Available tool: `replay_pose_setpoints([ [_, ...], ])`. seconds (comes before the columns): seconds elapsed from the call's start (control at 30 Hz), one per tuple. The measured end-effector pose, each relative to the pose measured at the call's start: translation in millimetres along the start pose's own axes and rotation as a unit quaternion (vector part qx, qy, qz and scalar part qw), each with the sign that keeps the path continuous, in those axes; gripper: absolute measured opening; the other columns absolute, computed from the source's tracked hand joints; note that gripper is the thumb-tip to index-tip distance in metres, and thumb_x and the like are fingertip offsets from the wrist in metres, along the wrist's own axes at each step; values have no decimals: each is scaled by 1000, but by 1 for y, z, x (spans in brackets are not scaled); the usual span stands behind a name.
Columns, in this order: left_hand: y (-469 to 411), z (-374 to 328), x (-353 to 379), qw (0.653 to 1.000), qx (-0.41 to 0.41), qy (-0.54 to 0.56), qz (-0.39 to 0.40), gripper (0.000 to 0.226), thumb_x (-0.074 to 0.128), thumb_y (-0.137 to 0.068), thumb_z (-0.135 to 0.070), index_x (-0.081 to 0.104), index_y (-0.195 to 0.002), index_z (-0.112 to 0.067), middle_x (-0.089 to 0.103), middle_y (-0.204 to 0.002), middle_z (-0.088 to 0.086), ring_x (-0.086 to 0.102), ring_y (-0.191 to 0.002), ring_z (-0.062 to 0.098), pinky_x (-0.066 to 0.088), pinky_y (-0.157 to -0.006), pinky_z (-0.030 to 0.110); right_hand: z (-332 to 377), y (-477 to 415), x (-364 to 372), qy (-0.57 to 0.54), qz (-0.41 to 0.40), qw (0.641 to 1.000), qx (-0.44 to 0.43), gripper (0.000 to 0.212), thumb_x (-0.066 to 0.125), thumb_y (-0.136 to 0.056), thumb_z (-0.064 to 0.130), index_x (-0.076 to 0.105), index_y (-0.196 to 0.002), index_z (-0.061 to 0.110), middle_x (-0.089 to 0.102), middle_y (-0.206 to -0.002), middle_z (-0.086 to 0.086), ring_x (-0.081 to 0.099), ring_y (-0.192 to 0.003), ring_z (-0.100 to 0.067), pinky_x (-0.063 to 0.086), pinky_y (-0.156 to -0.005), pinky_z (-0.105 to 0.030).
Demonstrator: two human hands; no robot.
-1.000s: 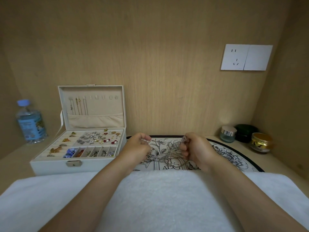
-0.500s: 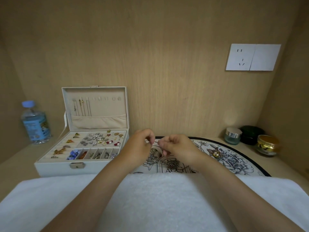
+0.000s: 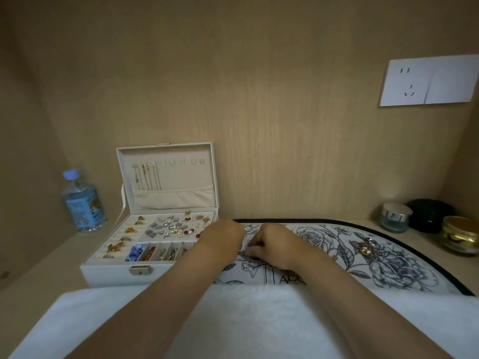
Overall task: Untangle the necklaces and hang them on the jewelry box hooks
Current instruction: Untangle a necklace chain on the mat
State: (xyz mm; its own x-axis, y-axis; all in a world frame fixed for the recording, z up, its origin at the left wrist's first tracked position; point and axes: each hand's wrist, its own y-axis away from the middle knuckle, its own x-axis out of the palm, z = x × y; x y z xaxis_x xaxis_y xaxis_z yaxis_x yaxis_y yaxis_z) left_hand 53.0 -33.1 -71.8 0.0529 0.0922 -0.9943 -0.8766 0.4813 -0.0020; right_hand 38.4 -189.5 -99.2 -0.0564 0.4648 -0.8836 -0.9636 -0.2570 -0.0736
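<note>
Thin silver chain necklace mostly hidden under the curled right hand and left hand, each grip unreadable, white wall socket plate cut by right edge, small charms in the open cream jewelry box too blurred to identify.

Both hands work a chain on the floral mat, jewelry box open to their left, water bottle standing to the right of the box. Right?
Not quite: the head view shows the bottle left of the box, not right. Both hands do work the chain on the mat.
</note>
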Motion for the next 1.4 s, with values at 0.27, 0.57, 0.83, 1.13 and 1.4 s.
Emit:
replay_pose_setpoints([
  [0.27, -10, 5, -6, 998, -5, -28, 57, 30, 58, -87, 0, 72, -111, -11, 67, -111, 7, 53, -83, 17, 48, -74, 27, 1, 8, -4, 93, -10, 995, -27, 24, 65, -83, 26, 63, -59, 21, 58, -62, 7, 58, -68, -14, 49, -65, -29],
  [0.57, -10, -5, -12, 916, 1, 401, -7, 14, 66, -89, -29, 67, -76, -24, 67, -70, -3, 61, -63, 13, 47, -62, 27, -5, 13, -36, -242, -84, 966, 28, 32, 50, -103, 31, 60, -76, 17, 54, -65, 7, 45, -53, -1, 38, -54, -16],
  [0.83, -17, -15, -28, 562, -17, 818, -116, 28, 41, -101, -13, 52, -77, -5, 70, -97, 20, 71, -90, 29, 56, -89, 43, -11, 16, -53, -440, -57, 896, 7, 13, 63, -97, 25, 57, -99, 13, 55, -63, 1, 51, -50, -15, 45, -49, -25],
  [1.13, -29, -8, -32, 640, -47, 745, -181, 24, 37, -100, -16, 42, -76, -17, 38, -57, -1, 32, -48, 16, 36, -47, 27, -33, 14, -48, -351, -52, 934, 37, 21, 76, -86, 8, 68, -104, 16, 64, -87, -2, 64, -81, -16, 55, -80, -29],
  [1.4, -30, 0, -2, 932, 34, 294, -208, 26, 41, -104, -20, 47, -79, -15, 48, -79, 0, 47, -80, 17, 29, -64, 29, -42, 18, -47, -61, 53, 994, 75, 7, 83, -76, 26, 76, -79, 26, 71, -73, 23, 64, -74, 5, 49, -75, -19],
])
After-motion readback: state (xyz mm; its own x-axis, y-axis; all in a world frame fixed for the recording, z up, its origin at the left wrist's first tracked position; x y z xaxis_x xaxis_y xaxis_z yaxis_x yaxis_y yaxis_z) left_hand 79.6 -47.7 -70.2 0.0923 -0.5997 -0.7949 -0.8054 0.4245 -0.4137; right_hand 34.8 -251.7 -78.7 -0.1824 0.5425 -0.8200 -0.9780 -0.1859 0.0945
